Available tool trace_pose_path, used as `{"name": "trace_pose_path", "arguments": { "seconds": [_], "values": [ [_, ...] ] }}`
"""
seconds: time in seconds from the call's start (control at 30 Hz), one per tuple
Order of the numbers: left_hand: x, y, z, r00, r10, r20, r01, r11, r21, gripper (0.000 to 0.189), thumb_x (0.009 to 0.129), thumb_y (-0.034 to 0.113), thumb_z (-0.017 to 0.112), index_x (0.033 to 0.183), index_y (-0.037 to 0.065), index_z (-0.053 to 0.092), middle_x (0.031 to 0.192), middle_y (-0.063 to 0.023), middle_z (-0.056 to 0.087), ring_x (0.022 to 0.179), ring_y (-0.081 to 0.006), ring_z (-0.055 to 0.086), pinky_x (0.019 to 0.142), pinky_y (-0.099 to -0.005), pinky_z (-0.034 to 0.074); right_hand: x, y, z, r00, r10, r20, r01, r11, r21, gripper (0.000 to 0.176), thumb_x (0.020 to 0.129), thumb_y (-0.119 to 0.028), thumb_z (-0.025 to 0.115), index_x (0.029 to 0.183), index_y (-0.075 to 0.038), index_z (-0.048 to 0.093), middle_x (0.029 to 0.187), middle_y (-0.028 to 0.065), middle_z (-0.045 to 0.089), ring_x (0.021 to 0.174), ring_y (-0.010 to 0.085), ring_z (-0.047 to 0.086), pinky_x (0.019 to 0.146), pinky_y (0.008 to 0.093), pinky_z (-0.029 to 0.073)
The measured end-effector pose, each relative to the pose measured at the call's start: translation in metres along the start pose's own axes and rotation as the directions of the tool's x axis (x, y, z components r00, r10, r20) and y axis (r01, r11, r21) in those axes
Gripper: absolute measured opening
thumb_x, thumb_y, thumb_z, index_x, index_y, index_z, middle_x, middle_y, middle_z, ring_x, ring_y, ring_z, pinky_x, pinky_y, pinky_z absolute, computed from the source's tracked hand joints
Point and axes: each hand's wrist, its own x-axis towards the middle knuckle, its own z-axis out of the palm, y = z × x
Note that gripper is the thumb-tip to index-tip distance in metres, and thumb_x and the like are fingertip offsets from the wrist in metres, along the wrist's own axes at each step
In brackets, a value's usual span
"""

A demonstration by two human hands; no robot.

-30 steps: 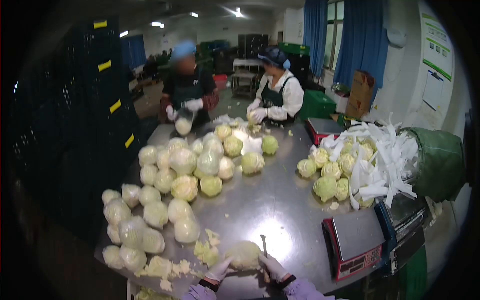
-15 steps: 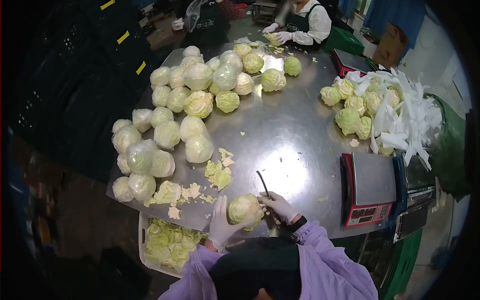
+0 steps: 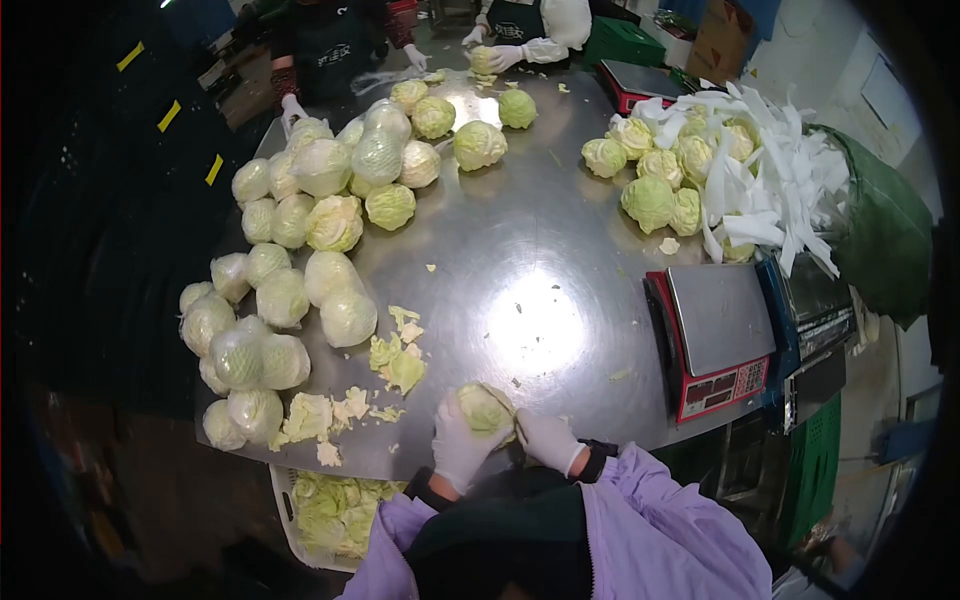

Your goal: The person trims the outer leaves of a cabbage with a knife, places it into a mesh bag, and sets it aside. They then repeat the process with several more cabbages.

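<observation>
A pale green cabbage (image 3: 484, 408) is held just above the near edge of the metal table. My left hand (image 3: 463, 442), in a white glove, is closed around its left and lower side. At the cabbage's right side is my right hand (image 3: 548, 441), also gloved, with fingers curled against the leaves. The dark, thin-bladed knife seen in that hand a moment ago is now mostly hidden between hand and cabbage. Loose trimmed leaves (image 3: 398, 362) lie on the table to the left of my hands.
Wrapped cabbages (image 3: 262, 357) crowd the left of the metal table (image 3: 450, 270). Unwrapped ones (image 3: 648, 203) sit at right beside white foam strips (image 3: 790, 190). A red scale (image 3: 722, 325) stands at right. Below, a white basket (image 3: 284, 510) holds leaves. Two co-workers (image 3: 515, 25) stand opposite.
The cabbage has been turned in my hands, and my right hand has closed in against its side. The knife blade no longer stands out upward. The view has shifted; a co-worker's hand reaches the far cabbages.
</observation>
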Motion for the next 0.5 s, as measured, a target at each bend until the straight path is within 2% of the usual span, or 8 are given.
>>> {"name": "trace_pose_path", "arguments": {
  "seconds": [0.13, 0.23, 0.3, 0.33, 0.4, 0.43, 0.47, 0.5],
  "values": [
    [0.009, 0.009, -0.011, 0.991, -0.067, 0.116, 0.071, 0.997, -0.025, 0.103, 0.062, 0.049, 0.082, 0.133, -0.006, 0.033, 0.128, -0.0235, 0.043, 0.119, -0.0380, 0.044, 0.091, -0.0448, 0.045, -0.005, -0.006, -0.014, 1.000, 0.007, 0.028, -0.005, 0.999, -0.053, 0.017, 0.091, -0.020, 0.047, 0.092, -0.003, 0.052, 0.085, 0.0232, 0.062, 0.073, 0.0407, 0.061, 0.064, 0.0500, 0.046],
    [0.003, 0.011, 0.000, 0.994, -0.039, 0.100, 0.032, 0.997, 0.073, 0.105, 0.062, 0.051, 0.082, 0.135, -0.005, 0.031, 0.130, -0.0234, 0.041, 0.121, -0.0375, 0.042, 0.091, -0.0446, 0.046, -0.006, 0.000, -0.017, 0.990, -0.123, -0.063, 0.126, 0.990, 0.056, 0.017, 0.091, -0.019, 0.048, 0.093, -0.002, 0.053, 0.083, 0.0233, 0.062, 0.072, 0.0410, 0.061, 0.063, 0.0500, 0.047],
    [-0.002, 0.012, 0.007, 0.996, -0.026, 0.088, 0.016, 0.993, 0.113, 0.107, 0.062, 0.051, 0.082, 0.136, -0.005, 0.029, 0.130, -0.0224, 0.041, 0.122, -0.0370, 0.042, 0.092, -0.0448, 0.046, 0.003, 0.007, 0.000, 0.999, 0.034, 0.004, -0.034, 0.999, 0.027, 0.036, 0.089, -0.014, 0.046, 0.123, -0.003, 0.051, 0.094, 0.0257, 0.064, 0.082, 0.0416, 0.064, 0.074, 0.0491, 0.050],
    [-0.005, 0.013, 0.009, 0.995, 0.031, 0.095, -0.043, 0.991, 0.130, 0.108, 0.061, 0.049, 0.082, 0.137, -0.005, 0.028, 0.130, -0.0227, 0.041, 0.122, -0.0374, 0.041, 0.093, -0.0450, 0.045, 0.015, 0.011, 0.003, 0.996, 0.070, 0.047, -0.075, 0.991, 0.106, 0.035, 0.089, -0.015, 0.046, 0.122, -0.003, 0.051, 0.096, 0.0260, 0.064, 0.084, 0.0424, 0.063, 0.074, 0.0486, 0.050],
    [0.006, 0.013, 0.009, 0.991, 0.111, 0.074, -0.121, 0.982, 0.147, 0.109, 0.060, 0.048, 0.083, 0.137, -0.005, 0.028, 0.130, -0.0230, 0.040, 0.123, -0.0378, 0.041, 0.094, -0.0451, 0.044, 0.025, 0.027, 0.013, 0.995, 0.061, 0.078, -0.065, 0.996, 0.052, 0.034, 0.090, -0.016, 0.045, 0.121, -0.004, 0.051, 0.097, 0.0262, 0.063, 0.083, 0.0432, 0.063, 0.073, 0.0486, 0.050],
    [0.007, 0.004, 0.004, 0.994, 0.081, 0.069, -0.085, 0.995, 0.052, 0.110, 0.060, 0.047, 0.084, 0.138, -0.005, 0.026, 0.132, -0.0231, 0.038, 0.123, -0.0375, 0.040, 0.096, -0.0447, 0.043, 0.031, 0.036, 0.024, 0.990, 0.047, 0.136, -0.048, 0.999, -0.002, 0.033, 0.091, -0.016, 0.045, 0.121, -0.005, 0.051, 0.097, 0.0264, 0.063, 0.082, 0.0440, 0.062, 0.071, 0.0485, 0.050],
    [0.001, -0.008, -0.002, 0.996, 0.040, 0.075, -0.037, 0.999, -0.040, 0.111, 0.060, 0.046, 0.084, 0.138, -0.005, 0.025, 0.133, -0.0233, 0.037, 0.123, -0.0372, 0.040, 0.097, -0.0442, 0.042, 0.033, 0.059, 0.051, 0.999, -0.034, 0.028, 0.031, 0.993, 0.115, 0.034, 0.094, -0.020, 0.045, 0.123, -0.005, 0.050, 0.093, 0.0230, 0.065, 0.069, 0.0371, 0.065, 0.063, 0.0435, 0.051],
    [-0.005, -0.023, 0.000, 0.998, 0.022, 0.065, -0.020, 0.999, -0.037, 0.111, 0.060, 0.046, 0.084, 0.138, -0.005, 0.025, 0.133, -0.0233, 0.037, 0.123, -0.0372, 0.040, 0.097, -0.0442, 0.042, 0.031, 0.055, 0.047, 0.998, -0.048, 0.042, 0.043, 0.993, 0.113, 0.034, 0.094, -0.020, 0.045, 0.123, -0.005, 0.050, 0.093, 0.0230, 0.065, 0.069, 0.0371, 0.065, 0.063, 0.0435, 0.051]
  ]
}}
